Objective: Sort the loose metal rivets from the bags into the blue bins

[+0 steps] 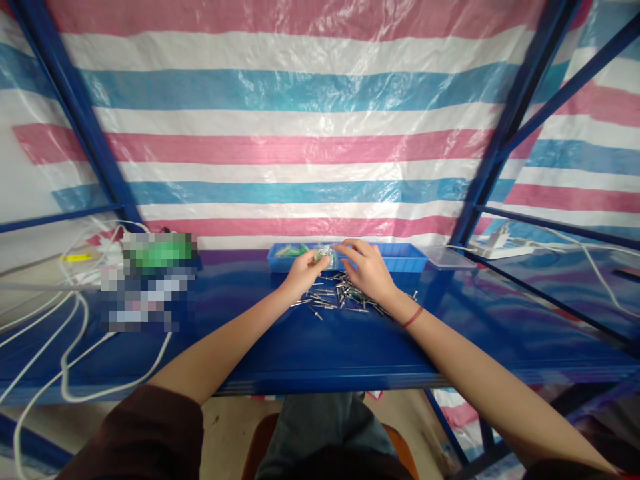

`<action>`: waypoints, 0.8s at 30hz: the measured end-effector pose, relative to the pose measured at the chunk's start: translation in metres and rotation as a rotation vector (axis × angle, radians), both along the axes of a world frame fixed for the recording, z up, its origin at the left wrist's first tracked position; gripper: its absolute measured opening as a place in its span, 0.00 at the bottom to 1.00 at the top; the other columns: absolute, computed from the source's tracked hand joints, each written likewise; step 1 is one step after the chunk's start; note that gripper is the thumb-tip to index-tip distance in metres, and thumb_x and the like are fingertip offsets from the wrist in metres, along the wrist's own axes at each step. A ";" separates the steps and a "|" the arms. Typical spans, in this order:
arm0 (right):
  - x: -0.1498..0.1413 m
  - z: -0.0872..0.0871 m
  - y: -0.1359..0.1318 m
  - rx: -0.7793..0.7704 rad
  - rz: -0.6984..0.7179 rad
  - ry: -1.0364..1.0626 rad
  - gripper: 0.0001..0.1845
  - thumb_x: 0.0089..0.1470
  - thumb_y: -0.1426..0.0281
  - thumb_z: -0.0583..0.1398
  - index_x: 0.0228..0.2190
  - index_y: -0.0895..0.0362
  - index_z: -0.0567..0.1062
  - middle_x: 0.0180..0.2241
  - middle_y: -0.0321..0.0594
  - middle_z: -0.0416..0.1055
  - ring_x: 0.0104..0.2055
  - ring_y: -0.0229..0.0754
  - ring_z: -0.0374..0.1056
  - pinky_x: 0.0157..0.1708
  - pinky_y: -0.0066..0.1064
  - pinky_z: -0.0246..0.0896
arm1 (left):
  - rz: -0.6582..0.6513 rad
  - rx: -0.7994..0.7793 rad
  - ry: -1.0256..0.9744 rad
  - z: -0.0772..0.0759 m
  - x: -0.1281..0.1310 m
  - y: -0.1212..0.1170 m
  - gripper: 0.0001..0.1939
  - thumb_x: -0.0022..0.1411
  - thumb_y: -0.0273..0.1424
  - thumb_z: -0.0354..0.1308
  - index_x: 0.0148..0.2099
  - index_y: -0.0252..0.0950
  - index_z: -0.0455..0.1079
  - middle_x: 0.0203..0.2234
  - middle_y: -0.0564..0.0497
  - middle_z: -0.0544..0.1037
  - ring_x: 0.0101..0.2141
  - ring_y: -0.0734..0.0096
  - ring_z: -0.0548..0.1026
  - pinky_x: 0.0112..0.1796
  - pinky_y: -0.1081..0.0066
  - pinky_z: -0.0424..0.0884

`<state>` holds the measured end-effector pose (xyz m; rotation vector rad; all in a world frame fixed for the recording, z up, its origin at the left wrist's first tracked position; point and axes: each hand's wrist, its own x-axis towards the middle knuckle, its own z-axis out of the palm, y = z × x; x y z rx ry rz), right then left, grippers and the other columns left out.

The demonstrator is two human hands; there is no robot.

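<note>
My left hand (pixel 303 272) is closed on a small clear plastic bag (pixel 326 252) with a green edge, held up in front of a blue bin. My right hand (pixel 367 267) has its fingers apart, with the fingertips close to the bag's right side; I cannot tell whether they touch it. Beneath my right hand lies a loose heap of metal pop rivets (pixel 347 290), several of them scattered to the left on the blue tabletop (pixel 310 347). Part of the heap is hidden by the hand.
Behind my hands stands the long blue bin (pixel 407 257) with green-edged bags (pixel 290 251) in its left end. A clear plastic lid (pixel 453 258) and a white power strip (pixel 500 248) lie at right. White cables (pixel 83 333) loop at left beside a blurred patch.
</note>
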<state>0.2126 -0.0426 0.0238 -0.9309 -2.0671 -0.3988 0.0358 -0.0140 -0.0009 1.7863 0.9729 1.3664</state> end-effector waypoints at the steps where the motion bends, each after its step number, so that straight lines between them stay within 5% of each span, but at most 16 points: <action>1: -0.001 -0.001 0.001 -0.096 0.018 0.104 0.18 0.58 0.68 0.54 0.51 0.54 0.66 0.43 0.45 0.71 0.38 0.45 0.67 0.39 0.39 0.56 | 0.038 0.068 0.046 0.000 -0.002 0.000 0.13 0.58 0.39 0.56 0.37 0.33 0.69 0.26 0.51 0.73 0.29 0.71 0.71 0.30 0.71 0.67; 5: -0.005 -0.006 0.007 -0.620 0.243 0.478 0.23 0.58 0.56 0.50 0.48 0.58 0.64 0.27 0.38 0.71 0.24 0.39 0.66 0.30 0.34 0.61 | 0.099 0.497 0.363 0.005 -0.009 -0.004 0.06 0.61 0.30 0.54 0.39 0.36 0.71 0.35 0.49 0.73 0.40 0.66 0.71 0.43 0.64 0.68; 7: -0.006 -0.009 0.012 -0.755 0.338 0.587 0.21 0.55 0.54 0.52 0.41 0.57 0.67 0.24 0.35 0.69 0.23 0.38 0.65 0.29 0.33 0.61 | 0.102 0.655 0.489 0.006 -0.011 -0.008 0.09 0.61 0.26 0.52 0.42 0.39 0.72 0.42 0.48 0.71 0.46 0.64 0.69 0.49 0.60 0.64; 10: -0.004 -0.011 0.018 -0.747 0.376 0.699 0.18 0.48 0.58 0.59 0.37 0.56 0.66 0.22 0.31 0.65 0.23 0.36 0.64 0.28 0.31 0.59 | 0.097 0.673 0.559 0.007 -0.009 -0.015 0.14 0.59 0.27 0.54 0.48 0.41 0.70 0.49 0.46 0.68 0.51 0.62 0.66 0.52 0.58 0.62; 16: 0.001 -0.010 0.021 -0.601 0.402 0.636 0.18 0.50 0.61 0.58 0.40 0.56 0.64 0.22 0.30 0.63 0.24 0.35 0.60 0.27 0.31 0.57 | -0.003 0.555 0.457 0.012 -0.003 -0.014 0.16 0.63 0.32 0.51 0.52 0.39 0.68 0.44 0.47 0.75 0.46 0.66 0.71 0.50 0.63 0.66; 21: 0.011 -0.004 0.027 -0.548 0.293 0.731 0.19 0.49 0.61 0.58 0.42 0.55 0.61 0.28 0.34 0.67 0.25 0.36 0.64 0.27 0.32 0.60 | 0.401 0.362 0.412 0.020 -0.030 0.021 0.17 0.65 0.34 0.47 0.53 0.38 0.68 0.49 0.46 0.73 0.50 0.63 0.70 0.50 0.63 0.65; 24: 0.025 0.001 0.034 -0.542 0.217 0.726 0.19 0.48 0.63 0.57 0.42 0.55 0.62 0.26 0.33 0.66 0.23 0.36 0.64 0.26 0.32 0.60 | 0.533 0.373 0.674 0.016 -0.053 0.040 0.18 0.66 0.34 0.45 0.53 0.36 0.69 0.48 0.44 0.74 0.50 0.58 0.69 0.51 0.59 0.63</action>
